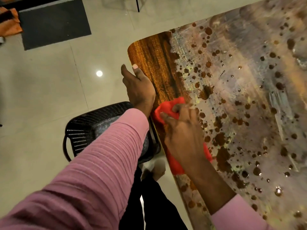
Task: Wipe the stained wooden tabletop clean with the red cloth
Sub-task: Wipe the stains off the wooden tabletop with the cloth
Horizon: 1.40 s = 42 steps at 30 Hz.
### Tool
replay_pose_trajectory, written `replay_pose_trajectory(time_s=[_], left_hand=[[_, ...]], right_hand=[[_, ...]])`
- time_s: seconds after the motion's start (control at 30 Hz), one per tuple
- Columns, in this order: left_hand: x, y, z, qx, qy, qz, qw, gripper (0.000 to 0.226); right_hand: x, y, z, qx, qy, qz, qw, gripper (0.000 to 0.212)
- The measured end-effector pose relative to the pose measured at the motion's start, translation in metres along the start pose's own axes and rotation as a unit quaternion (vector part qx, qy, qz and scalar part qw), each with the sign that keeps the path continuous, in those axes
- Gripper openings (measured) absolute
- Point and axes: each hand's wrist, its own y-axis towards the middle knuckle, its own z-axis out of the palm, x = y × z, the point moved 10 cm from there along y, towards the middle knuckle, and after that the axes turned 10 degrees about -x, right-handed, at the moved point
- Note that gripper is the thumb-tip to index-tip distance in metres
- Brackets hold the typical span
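Most of the tabletop (154,60) is not yet wiped: only a strip of bare wood grain shows along its near-left corner, at about 11 o'clock from the cloth (166,112). Brown stains (221,138) and a pale smeared film cover everything from 12 round to 5 o'clock.

The cloth lies bunched on the table's left edge, right on the line where clean wood meets film. The right hand (182,135) lies over it, palm down, with fingertips curled into the front fold. It is grasping the cloth while pressing it flat, probably so the cloth does not slip out under pressure. A red tail shows behind the wrist at 6 o'clock.

The left hand (137,87) sits at 11 o'clock of the cloth. Its thumb lies on the wood and a straight finger points along the table's side. It holds nothing, and the fingers that show are unclenched. It looks like a brace, steadying the person's lean over the table.

A black chair (86,127) stands at 8 o'clock, just beside the table edge. A dark mat (53,22) lies on the floor at 10 o'clock.

The wiping seems at an early stage, working from the corner outward. The thick blots by the right hand likely need several firm passes.
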Motion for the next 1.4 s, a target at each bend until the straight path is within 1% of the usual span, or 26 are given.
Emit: replay_pose_trajectory(time_s=[0.1,0.17,0.23,0.33,0.4,0.43,0.5,0.57,0.63,0.67,0.7,0.8,0.83,0.87,0.93,1.03,1.07,1.1,1.13,1.23,1.27,1.33,1.4], left_hand=[[-0.001,0.0,0.0,0.008,0.001,-0.002,1.0,0.053],[-0.002,-0.001,0.0,0.016,0.001,0.001,1.0,0.053],[-0.003,-0.002,0.0,0.018,0.0,0.005,1.0,0.054],[-0.002,-0.001,0.001,0.02,-0.005,0.003,1.0,0.055],[-0.001,0.0,0.001,0.02,-0.009,0.001,1.0,0.054],[-0.001,0.0,0.001,0.019,-0.011,0.002,1.0,0.054],[-0.002,0.0,0.0,0.02,-0.014,0.005,1.0,0.054],[-0.003,-0.001,0.0,0.022,-0.017,0.008,1.0,0.054],[-0.004,-0.002,0.0,0.025,-0.019,0.009,0.999,0.053],[-0.005,-0.002,0.001,0.026,-0.019,0.008,0.999,0.053],[-0.004,-0.002,0.001,0.026,-0.019,0.007,0.999,0.054],[-0.002,0.0,0.003,0.03,-0.024,0.007,0.999,0.054],[-0.002,0.0,0.001,0.027,-0.028,0.008,0.999,0.054],[-0.003,0.0,-0.001,0.023,-0.029,0.008,0.999,0.055],[-0.006,-0.003,-0.004,0.02,-0.024,0.011,0.999,0.055],[-0.012,-0.006,-0.01,0.026,-0.012,0.029,0.999,0.054],[-0.014,-0.008,-0.012,0.023,-0.006,0.038,0.999,0.054],[-0.015,-0.012,-0.016,0.019,0.004,0.051,0.999,0.054],[-0.017,-0.019,-0.018,0.019,0.017,0.068,0.997,0.054],[-0.003,-0.051,-0.023,0.042,0.048,0.092,0.994,0.055],[0.006,-0.061,-0.026,0.048,0.048,0.086,0.994,0.055],[0.024,-0.08,-0.032,0.053,0.042,0.065,0.996,0.054],[0.035,-0.091,-0.038,0.047,0.031,0.046,0.997,0.053]], right_hand=[[0.028,-0.022,0.011,0.044,0.003,-0.104,0.994,0.035],[0.024,-0.027,0.01,0.05,-0.002,-0.132,0.99,0.037],[0.003,-0.022,0.001,0.021,-0.008,-0.091,0.996,0.039],[-0.03,-0.009,-0.012,-0.034,-0.003,0.02,0.999,0.038],[-0.031,-0.009,-0.012,-0.049,-0.009,0.046,0.998,0.037],[-0.025,-0.013,-0.01,-0.047,-0.008,0.038,0.998,0.038],[-0.004,-0.025,-0.003,-0.022,0.006,-0.019,1.0,0.041],[0.012,-0.041,0.002,0.016,0.015,-0.091,0.996,0.038],[0.012,-0.047,0.0,0.041,0.027,-0.126,0.991,0.033],[0.006,-0.046,-0.004,0.039,0.033,-0.12,0.991,0.033],[-0.004,-0.043,-0.008,0.028,0.034,-0.097,0.994,0.034],[-0.04,-0.033,-0.018,-0.033,0.027,0.036,0.998,0.041],[-0.042,-0.033,-0.018,-0.051,0.025,0.062,0.996,0.042],[-0.038,-0.035,-0.017,-0.06,0.019,0.07,0.995,0.044],[-0.018,-0.047,-0.011,-0.056,0.008,0.04,0.998,0.045],[0.008,-0.073,-0.004,-0.01,0.001,-0.064,0.998,0.046],[0.007,-0.077,-0.004,0.005,0.0,-0.081,0.997,0.044],[0.001,-0.076,-0.005,0.011,0.0,-0.079,0.997,0.042],[-0.009,-0.073,-0.008,0.005,0.0,-0.054,0.999,0.04],[-0.04,-0.066,-0.021,-0.054,-0.002,0.068,0.996,0.038],[-0.041,-0.067,-0.022,-0.064,-0.005,0.085,0.994,0.039],[-0.031,-0.074,-0.019,-0.057,0.001,0.065,0.996,0.039],[-0.009,-0.09,-0.013,-0.034,-0.001,-0.014,0.999,0.039]])
